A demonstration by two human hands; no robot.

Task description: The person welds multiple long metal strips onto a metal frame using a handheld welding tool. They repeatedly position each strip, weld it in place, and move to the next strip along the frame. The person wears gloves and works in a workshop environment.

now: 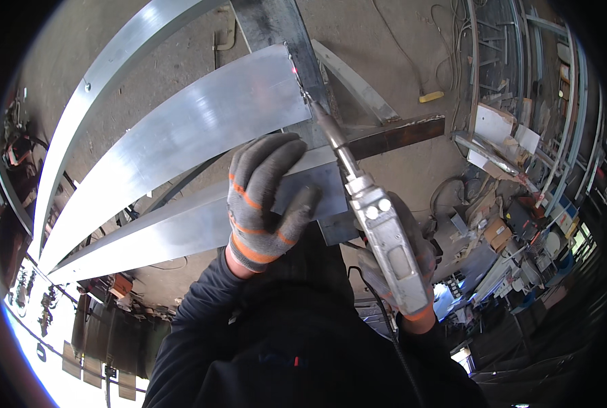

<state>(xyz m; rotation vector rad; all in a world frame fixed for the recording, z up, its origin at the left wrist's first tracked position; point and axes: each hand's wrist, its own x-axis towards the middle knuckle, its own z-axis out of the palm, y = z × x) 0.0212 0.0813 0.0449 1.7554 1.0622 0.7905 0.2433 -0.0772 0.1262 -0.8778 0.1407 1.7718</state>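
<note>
My right hand (418, 234), gloved in grey with orange, is wrapped round a silver handheld laser welding gun (390, 241), whose body hides part of the fingers. A black cable runs down from the gun. Its narrow nozzle (325, 122) points away from me at the right end of a wide shiny metal sheet (195, 112). A small red light spot sits on that sheet's edge, just past the tip. Over the near metal strip hovers my left hand (263, 194), gloved alike, fingers bent and thumb apart, holding nothing; whether it touches the metal I cannot tell.
A dark steel beam (269, 26) passes under the sheet's end. Beyond the sheet, a curved metal band (106, 64) arcs away to the left. On the concrete floor lie a clamp (227, 34) and a yellow-handled tool (431, 97). Long metal bars and cardboard fill the right side.
</note>
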